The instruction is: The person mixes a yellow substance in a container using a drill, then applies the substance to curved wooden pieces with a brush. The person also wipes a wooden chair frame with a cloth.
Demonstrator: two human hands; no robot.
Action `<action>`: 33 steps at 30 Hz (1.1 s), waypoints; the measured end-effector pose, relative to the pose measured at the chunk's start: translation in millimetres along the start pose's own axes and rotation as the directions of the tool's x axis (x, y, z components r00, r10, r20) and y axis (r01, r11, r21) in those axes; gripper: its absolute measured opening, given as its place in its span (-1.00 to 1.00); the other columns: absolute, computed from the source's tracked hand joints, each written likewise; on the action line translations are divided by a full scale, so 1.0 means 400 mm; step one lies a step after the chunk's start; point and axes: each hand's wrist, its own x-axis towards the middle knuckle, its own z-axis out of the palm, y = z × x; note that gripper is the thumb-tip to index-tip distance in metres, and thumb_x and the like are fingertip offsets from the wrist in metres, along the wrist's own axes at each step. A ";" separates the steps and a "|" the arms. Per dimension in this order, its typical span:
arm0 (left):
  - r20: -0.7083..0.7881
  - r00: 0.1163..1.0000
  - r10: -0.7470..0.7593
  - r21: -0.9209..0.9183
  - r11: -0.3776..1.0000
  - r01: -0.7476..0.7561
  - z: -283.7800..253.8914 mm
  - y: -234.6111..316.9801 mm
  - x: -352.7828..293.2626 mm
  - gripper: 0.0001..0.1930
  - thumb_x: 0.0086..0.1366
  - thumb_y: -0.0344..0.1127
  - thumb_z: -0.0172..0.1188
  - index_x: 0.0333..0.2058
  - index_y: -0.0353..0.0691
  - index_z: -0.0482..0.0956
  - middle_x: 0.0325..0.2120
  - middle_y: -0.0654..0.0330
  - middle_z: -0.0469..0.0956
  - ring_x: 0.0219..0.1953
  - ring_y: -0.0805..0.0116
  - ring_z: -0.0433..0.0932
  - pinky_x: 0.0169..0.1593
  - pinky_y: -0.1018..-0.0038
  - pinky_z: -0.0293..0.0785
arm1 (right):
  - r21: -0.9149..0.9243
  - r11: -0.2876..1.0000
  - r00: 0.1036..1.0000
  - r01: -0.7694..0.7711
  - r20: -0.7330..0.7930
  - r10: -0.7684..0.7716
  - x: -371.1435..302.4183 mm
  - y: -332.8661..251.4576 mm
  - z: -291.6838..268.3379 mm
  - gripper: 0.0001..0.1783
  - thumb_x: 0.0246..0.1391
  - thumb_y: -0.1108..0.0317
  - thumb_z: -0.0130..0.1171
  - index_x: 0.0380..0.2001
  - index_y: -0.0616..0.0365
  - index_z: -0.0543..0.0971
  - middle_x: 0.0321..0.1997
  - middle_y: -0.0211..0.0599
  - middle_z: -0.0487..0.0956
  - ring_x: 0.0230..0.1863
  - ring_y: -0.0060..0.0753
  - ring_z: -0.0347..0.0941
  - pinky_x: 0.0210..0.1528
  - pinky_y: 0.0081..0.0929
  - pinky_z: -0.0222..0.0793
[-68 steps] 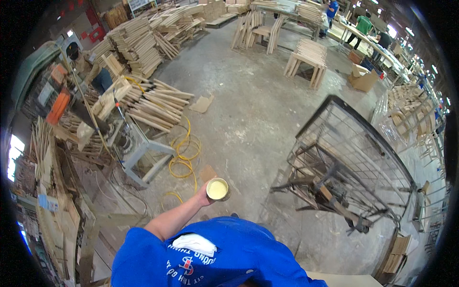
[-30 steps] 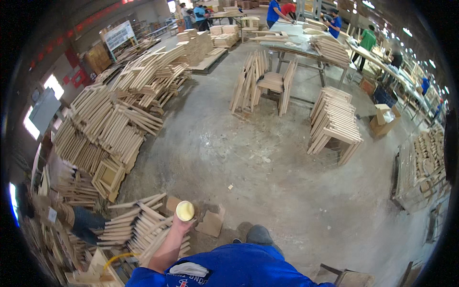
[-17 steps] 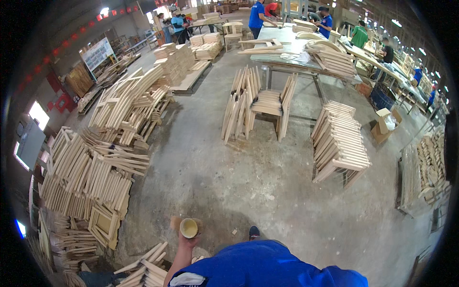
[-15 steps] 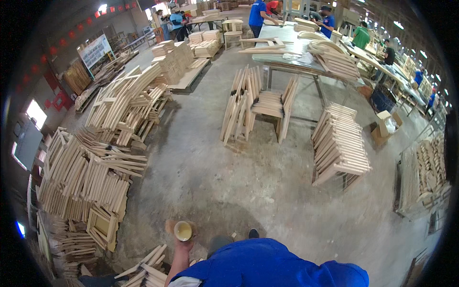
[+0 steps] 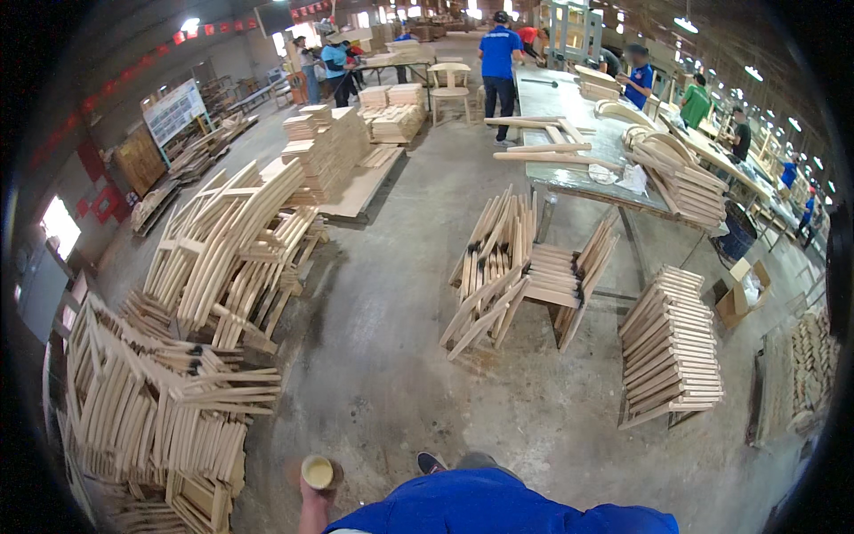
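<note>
slatted stack (image 5: 673, 349) — bare matt wood | floor (image 5: 374, 338) — smooth concrete | tabletop (image 5: 553, 103): glossy | box (image 5: 735, 306): cardboard | shirt (image 5: 480, 509): cloth

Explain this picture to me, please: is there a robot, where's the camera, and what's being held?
There is no robot, just a person in blue. The camera is a wide fisheye one worn on the head, looking down, so straight edges bend. The left grip, simply a bare hand, holds a round, open cup with something pale yellow inside. The right grip is out of view. On the floor stand piles of wooden frames at left and a wooden stack at right; ahead, a table bears wooden parts. Other people are farther off.
</note>
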 end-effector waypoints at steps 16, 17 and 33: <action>0.306 0.926 -0.222 -0.012 0.971 0.237 0.851 0.305 0.908 -0.70 0.22 -0.10 -0.03 -0.26 -0.17 0.52 -0.34 0.17 0.57 -0.24 0.21 0.56 -0.13 0.26 0.53 | 0.001 0.977 0.977 -0.214 0.016 0.214 0.432 -0.670 -0.081 -0.71 0.10 0.15 -0.02 -0.50 0.12 0.50 -0.63 -0.35 0.48 -0.67 -0.46 0.37 -0.66 -0.40 0.32; 0.306 0.944 -0.126 0.083 0.991 0.105 0.865 0.307 0.947 -0.70 0.21 -0.11 -0.02 -0.24 -0.18 0.52 -0.31 0.16 0.57 -0.21 0.20 0.55 -0.11 0.25 0.52 | -0.032 0.969 0.968 -0.246 0.052 0.247 0.448 -0.706 -0.099 -0.72 0.10 0.15 -0.02 -0.50 0.12 0.50 -0.63 -0.35 0.48 -0.67 -0.46 0.37 -0.67 -0.41 0.32; 0.201 0.970 -0.134 0.244 0.966 0.083 1.566 0.634 1.777 -0.64 0.21 -0.10 -0.01 -0.13 -0.21 0.46 -0.19 0.12 0.53 -0.12 0.17 0.51 -0.06 0.22 0.49 | -0.069 0.978 0.980 0.195 -0.015 -0.196 0.888 -1.809 -0.432 -0.64 0.04 0.10 0.03 -0.57 0.19 0.52 -0.60 -0.27 0.53 -0.57 -0.46 0.47 -0.50 -0.46 0.41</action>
